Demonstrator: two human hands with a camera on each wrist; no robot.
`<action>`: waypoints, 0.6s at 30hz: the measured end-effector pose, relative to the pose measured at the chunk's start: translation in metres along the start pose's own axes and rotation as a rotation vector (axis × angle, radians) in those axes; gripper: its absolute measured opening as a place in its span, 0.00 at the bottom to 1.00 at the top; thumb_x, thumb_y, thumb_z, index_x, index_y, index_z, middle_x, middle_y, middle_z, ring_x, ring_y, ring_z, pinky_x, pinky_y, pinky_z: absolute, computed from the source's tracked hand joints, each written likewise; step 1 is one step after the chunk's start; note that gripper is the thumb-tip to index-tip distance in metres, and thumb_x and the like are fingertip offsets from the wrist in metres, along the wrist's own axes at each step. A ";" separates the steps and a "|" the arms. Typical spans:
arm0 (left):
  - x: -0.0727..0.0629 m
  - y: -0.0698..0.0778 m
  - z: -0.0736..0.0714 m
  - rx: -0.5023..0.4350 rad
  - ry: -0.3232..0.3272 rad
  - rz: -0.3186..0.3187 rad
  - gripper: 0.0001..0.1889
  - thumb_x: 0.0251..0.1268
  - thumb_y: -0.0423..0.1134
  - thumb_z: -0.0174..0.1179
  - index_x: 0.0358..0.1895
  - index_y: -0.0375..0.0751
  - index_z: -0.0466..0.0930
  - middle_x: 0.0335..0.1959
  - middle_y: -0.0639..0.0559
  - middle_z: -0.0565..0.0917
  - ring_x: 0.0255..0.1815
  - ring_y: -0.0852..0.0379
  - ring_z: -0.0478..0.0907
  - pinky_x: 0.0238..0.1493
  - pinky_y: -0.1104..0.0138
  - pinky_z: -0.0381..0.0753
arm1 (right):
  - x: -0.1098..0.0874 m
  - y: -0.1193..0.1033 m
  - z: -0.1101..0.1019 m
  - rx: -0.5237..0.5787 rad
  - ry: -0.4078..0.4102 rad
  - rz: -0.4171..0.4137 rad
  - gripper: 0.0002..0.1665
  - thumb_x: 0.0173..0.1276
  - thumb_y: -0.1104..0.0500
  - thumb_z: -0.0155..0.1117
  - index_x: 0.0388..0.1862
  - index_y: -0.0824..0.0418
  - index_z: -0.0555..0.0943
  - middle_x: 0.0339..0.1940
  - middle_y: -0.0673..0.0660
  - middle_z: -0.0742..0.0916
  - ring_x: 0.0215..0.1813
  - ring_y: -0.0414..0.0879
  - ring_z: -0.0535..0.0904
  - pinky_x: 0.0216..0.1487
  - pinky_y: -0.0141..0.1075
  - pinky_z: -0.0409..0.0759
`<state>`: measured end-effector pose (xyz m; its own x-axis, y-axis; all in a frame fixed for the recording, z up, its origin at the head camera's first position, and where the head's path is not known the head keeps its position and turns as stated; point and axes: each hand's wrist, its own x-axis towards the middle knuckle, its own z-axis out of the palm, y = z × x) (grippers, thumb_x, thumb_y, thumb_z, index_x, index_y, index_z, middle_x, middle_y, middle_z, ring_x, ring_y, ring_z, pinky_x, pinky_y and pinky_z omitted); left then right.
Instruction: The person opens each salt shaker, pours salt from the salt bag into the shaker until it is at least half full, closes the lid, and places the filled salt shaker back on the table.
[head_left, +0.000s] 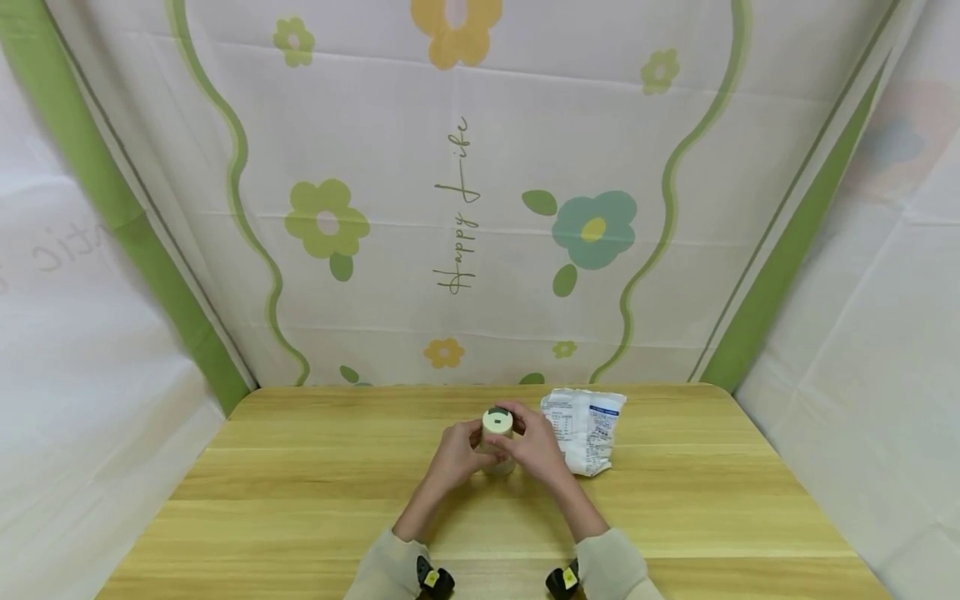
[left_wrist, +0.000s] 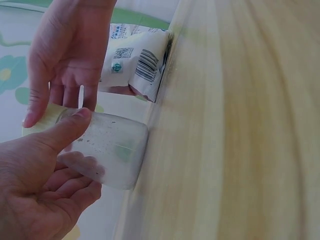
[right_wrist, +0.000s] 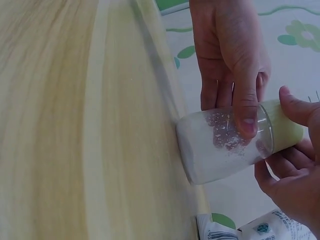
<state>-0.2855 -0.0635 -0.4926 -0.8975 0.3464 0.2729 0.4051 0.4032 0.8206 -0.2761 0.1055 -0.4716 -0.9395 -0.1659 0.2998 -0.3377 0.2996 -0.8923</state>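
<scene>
A clear jar (right_wrist: 207, 162) with a pale yellow-green lid (head_left: 497, 422) stands upright on the table. White specks cling to its inner wall, and its lower part looks whitish. My left hand (head_left: 452, 460) grips the jar's body, thumb on one side and fingers round the other, as the left wrist view shows. Around the lid curl the thumb and fingers of my right hand (head_left: 538, 446). A dark patch shows at the lid's top edge in the head view. Just right of the jar sits a white printed packet (head_left: 581, 429), which neither hand holds.
The wooden table (head_left: 300, 492) runs back to a curtain (head_left: 390, 308) printed with flowers. More fabric hangs at the left and right sides. The packet's barcode side (left_wrist: 146, 65) shows in the left wrist view.
</scene>
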 end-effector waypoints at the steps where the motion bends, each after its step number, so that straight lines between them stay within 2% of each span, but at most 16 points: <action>1: 0.000 0.000 0.000 0.007 0.003 0.001 0.22 0.54 0.37 0.75 0.52 0.35 0.84 0.50 0.43 0.88 0.53 0.51 0.83 0.52 0.59 0.86 | 0.000 0.000 0.000 -0.009 -0.001 -0.002 0.33 0.57 0.60 0.78 0.62 0.61 0.79 0.59 0.60 0.85 0.62 0.57 0.81 0.63 0.50 0.80; 7: -0.001 0.000 -0.001 0.027 0.014 0.006 0.21 0.54 0.39 0.75 0.51 0.37 0.84 0.48 0.45 0.88 0.44 0.60 0.80 0.46 0.65 0.85 | 0.000 -0.002 0.002 -0.038 0.047 -0.012 0.35 0.53 0.60 0.81 0.60 0.63 0.80 0.57 0.60 0.85 0.60 0.57 0.82 0.62 0.50 0.81; 12: -0.001 0.001 -0.001 0.037 0.013 -0.001 0.21 0.55 0.40 0.75 0.51 0.38 0.85 0.47 0.47 0.89 0.44 0.61 0.80 0.48 0.63 0.85 | 0.000 -0.003 0.001 0.003 0.051 0.004 0.32 0.54 0.62 0.80 0.59 0.61 0.81 0.56 0.60 0.86 0.59 0.56 0.83 0.63 0.50 0.80; 13: 0.000 0.001 -0.001 0.036 0.013 -0.001 0.21 0.55 0.40 0.75 0.52 0.38 0.84 0.48 0.47 0.89 0.46 0.60 0.81 0.49 0.62 0.85 | 0.000 -0.003 0.000 0.000 0.048 0.005 0.32 0.54 0.62 0.80 0.59 0.61 0.81 0.56 0.60 0.86 0.59 0.56 0.83 0.63 0.50 0.80; 18: -0.001 0.002 0.000 0.045 0.014 -0.002 0.22 0.53 0.38 0.76 0.52 0.36 0.84 0.48 0.46 0.88 0.43 0.61 0.78 0.47 0.65 0.85 | 0.000 -0.001 0.001 -0.041 0.032 0.003 0.35 0.53 0.61 0.81 0.61 0.62 0.79 0.58 0.60 0.85 0.60 0.57 0.81 0.62 0.49 0.81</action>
<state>-0.2840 -0.0631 -0.4913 -0.9007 0.3339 0.2781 0.4101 0.4417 0.7979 -0.2758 0.1047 -0.4711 -0.9416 -0.1350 0.3086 -0.3365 0.3382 -0.8789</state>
